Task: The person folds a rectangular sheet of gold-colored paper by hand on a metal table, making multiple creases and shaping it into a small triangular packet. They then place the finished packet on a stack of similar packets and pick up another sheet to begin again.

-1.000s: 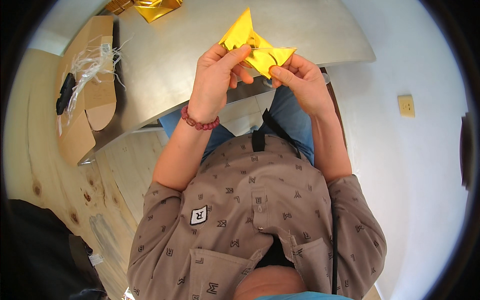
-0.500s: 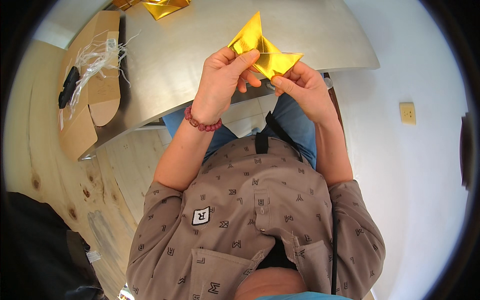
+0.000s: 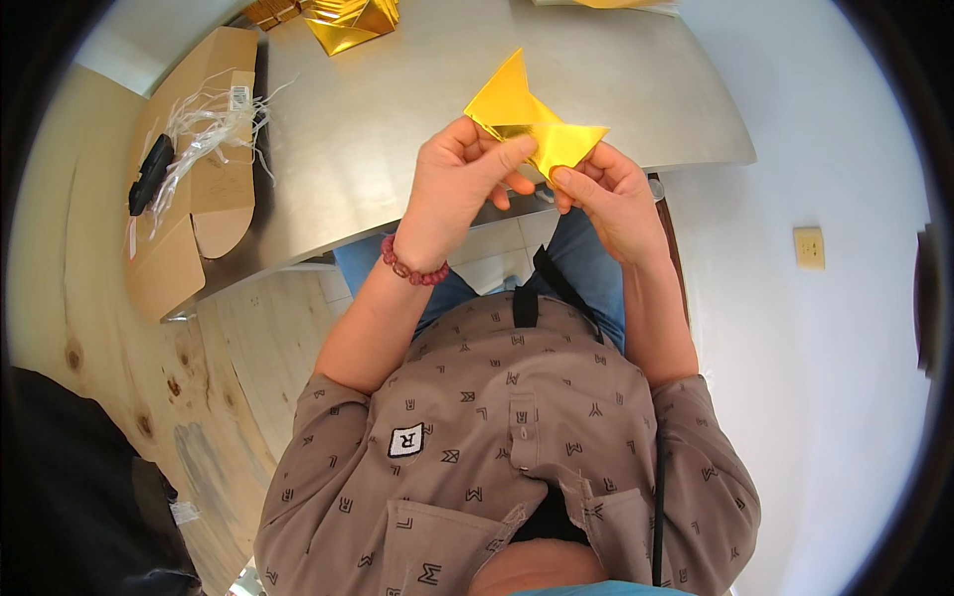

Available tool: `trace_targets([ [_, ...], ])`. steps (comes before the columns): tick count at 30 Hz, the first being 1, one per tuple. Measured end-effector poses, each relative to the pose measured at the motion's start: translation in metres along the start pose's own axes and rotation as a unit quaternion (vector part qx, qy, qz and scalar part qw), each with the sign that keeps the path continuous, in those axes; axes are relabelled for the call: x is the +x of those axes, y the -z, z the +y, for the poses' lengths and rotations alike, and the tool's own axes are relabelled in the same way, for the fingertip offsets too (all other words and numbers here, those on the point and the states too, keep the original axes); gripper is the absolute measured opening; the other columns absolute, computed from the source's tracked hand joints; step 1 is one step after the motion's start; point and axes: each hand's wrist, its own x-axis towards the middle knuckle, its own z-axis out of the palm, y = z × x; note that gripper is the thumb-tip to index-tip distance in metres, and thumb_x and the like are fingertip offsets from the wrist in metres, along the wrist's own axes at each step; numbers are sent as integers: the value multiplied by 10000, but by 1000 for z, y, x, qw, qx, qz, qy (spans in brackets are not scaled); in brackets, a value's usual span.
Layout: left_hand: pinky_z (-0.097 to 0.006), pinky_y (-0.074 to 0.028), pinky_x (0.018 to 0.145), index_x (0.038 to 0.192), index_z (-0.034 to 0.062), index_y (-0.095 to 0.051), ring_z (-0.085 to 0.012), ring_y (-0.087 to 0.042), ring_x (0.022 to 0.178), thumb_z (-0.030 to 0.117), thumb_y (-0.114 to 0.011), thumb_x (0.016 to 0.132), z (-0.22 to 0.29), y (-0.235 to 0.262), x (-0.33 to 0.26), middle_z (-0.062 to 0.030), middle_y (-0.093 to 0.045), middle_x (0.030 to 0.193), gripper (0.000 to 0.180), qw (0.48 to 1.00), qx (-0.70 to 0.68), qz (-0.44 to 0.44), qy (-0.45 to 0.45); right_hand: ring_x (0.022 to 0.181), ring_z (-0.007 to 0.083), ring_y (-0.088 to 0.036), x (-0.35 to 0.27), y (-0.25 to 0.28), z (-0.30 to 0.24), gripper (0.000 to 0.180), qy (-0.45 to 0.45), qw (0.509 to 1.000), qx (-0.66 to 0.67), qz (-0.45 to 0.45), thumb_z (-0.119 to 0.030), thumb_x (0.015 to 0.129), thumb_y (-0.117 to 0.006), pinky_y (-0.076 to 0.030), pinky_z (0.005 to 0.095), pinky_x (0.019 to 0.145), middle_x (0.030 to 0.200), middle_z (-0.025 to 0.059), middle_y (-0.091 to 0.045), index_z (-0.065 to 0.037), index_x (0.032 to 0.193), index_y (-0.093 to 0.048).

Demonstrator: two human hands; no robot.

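Observation:
Between my two hands is a folded piece of shiny gold foil paper (image 3: 567, 142), with one pointed flap standing up at the far left and another point at the right. My left hand (image 3: 475, 169), with a dark red bead bracelet (image 3: 410, 265) on its wrist, grips the left part, thumb pressed on the near face. My right hand (image 3: 618, 197) pinches the lower right corner between thumb and fingers. Both hands are held over the near edge of the metal table (image 3: 397, 129). Some fingertips are hidden behind the paper.
At the far left lie folded gold foil pieces (image 3: 350, 27) and a brown bundle (image 3: 270, 12). An opened cardboard box (image 3: 225, 179) bears clear plastic strips (image 3: 204, 129) and a black object (image 3: 151, 176). Paper sheets (image 3: 636, 5) lie at the far edge. A white wall (image 3: 765, 348) stands right.
The view has shifted, so everything sits slightly lower and paper sheets show at the far edge. My left thumb has slid a little right across the gold paper; both hands still hold it.

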Motion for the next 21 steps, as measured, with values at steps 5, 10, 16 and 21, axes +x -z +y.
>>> trace_targets([
  [5, -223, -540, 555, 1002, -22, -687, -97, -690, 666, 163, -792, 978, -2, -5, -5, -66, -735, 821, 215, 1000, 6, -26, 12, 795, 73, -633, -1, -1, 0, 272, 14, 1000, -27, 4, -112, 984, -759, -521, 246, 735, 971, -2, -734, -25, 1236, -709],
  [10, -221, -545, 564, 1006, -20, -690, -98, -670, 647, 150, -798, 969, -5, 4, 0, -66, -735, 822, 205, 998, -16, -51, 24, 820, 76, -650, -1, -2, 1, 273, 27, 999, -30, -4, -107, 988, -753, -542, 250, 764, 987, 3, -740, -22, 1242, -706],
  [16, -218, -508, 562, 1074, 18, -713, -88, -643, 648, 187, -802, 980, -5, 6, 1, -40, -724, 823, 212, 999, -2, -41, 16, 834, 94, -687, 1, 1, -1, 229, 20, 1000, 10, 1, -125, 1007, -737, -567, 260, 783, 990, 23, -743, -10, 1203, -705],
  [21, -211, -513, 531, 1125, 3, -699, -85, -667, 679, 184, -787, 990, -3, 1, -4, -45, -732, 863, 242, 999, 37, -25, 31, 808, 85, -681, 2, 3, 0, 155, 25, 999, -17, 11, -139, 1010, -740, -557, 245, 762, 961, 22, -737, -16, 1100, -709],
])
